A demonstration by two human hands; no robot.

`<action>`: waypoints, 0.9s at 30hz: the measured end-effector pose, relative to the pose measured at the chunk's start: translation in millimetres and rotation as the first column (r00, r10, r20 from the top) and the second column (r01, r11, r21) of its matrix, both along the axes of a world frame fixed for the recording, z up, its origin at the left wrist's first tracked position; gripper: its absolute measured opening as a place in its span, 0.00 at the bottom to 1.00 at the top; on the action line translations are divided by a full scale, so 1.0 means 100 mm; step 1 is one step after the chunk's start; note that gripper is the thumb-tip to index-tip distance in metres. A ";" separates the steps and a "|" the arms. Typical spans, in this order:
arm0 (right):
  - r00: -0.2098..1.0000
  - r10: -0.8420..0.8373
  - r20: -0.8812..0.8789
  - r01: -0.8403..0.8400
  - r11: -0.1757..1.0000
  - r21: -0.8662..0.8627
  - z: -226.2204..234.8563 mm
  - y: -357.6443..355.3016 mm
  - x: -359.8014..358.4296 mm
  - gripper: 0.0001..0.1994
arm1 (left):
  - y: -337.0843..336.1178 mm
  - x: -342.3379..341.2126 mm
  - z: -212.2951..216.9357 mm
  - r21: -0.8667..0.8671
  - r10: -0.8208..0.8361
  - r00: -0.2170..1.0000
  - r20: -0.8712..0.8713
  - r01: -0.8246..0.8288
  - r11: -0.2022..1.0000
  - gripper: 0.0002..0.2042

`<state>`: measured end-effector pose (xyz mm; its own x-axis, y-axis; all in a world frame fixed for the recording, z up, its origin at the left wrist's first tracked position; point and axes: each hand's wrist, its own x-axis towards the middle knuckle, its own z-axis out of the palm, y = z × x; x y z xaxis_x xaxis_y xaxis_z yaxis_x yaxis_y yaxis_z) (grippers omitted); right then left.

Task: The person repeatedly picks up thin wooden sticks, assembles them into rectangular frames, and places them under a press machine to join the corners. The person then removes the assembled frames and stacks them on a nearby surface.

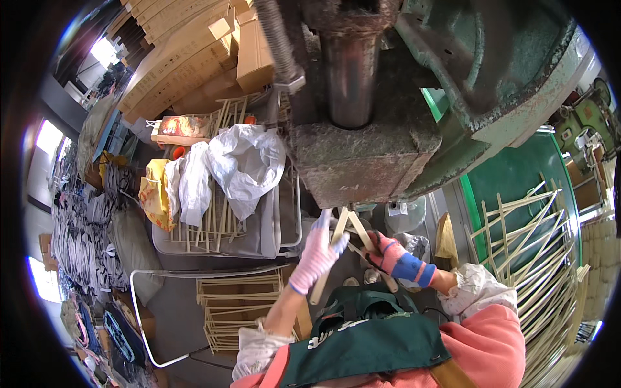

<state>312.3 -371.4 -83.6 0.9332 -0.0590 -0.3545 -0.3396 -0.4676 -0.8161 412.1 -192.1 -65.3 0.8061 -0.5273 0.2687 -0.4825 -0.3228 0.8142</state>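
Note:
Below the heavy grimy block point(362, 165) of a press, two flat pale wooden strips meet at their upper ends in an upside-down V. My left hand point(314, 260), in a pale pink glove with grey fingertips, is closed around the left strip point(317, 292), its lower end sticking out below. My right hand point(394, 257), in a pink, blue and black glove, grips the right strip point(362, 231) between thumb and fingers. The upper ends of both strips reach the block's lower edge; whether they touch it I cannot tell.
A grey cart point(262, 236) at left bears white sacks point(246, 161) and wooden strips. A stack of strips point(239, 301) stands below it, beside a white metal frame point(134, 310). Many strips point(537, 258) lie by a green board at right. Cardboard boxes point(187, 71) rise behind.

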 end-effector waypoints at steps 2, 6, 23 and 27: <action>0.977 -0.082 0.198 0.072 0.996 0.056 0.02 -0.03 -0.12 0.19 | 0.17 -0.28 0.08 0.016 -0.024 0.996 -0.090 0.026 1.000 0.20; 0.974 -0.173 0.150 0.125 0.951 0.284 0.18 -0.31 -0.11 0.09 | 0.54 -0.50 0.25 -0.254 -0.245 0.552 -0.797 0.062 0.965 0.17; 0.884 0.164 0.438 -0.057 0.968 -0.246 0.21 -0.76 0.13 0.10 | 0.92 0.15 0.24 -0.181 -0.282 0.618 -0.733 0.223 0.958 0.19; 0.873 0.188 0.450 -0.088 0.968 -0.234 0.35 -0.79 0.14 0.11 | 0.98 0.23 0.28 -0.224 -0.377 0.533 -0.757 0.331 0.917 0.18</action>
<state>326.5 -450.4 -48.3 0.9899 0.0600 0.1281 0.1361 -0.6509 -0.7469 435.5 -94.5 -37.1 0.4648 -0.8226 -0.3274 0.2699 -0.2206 0.9373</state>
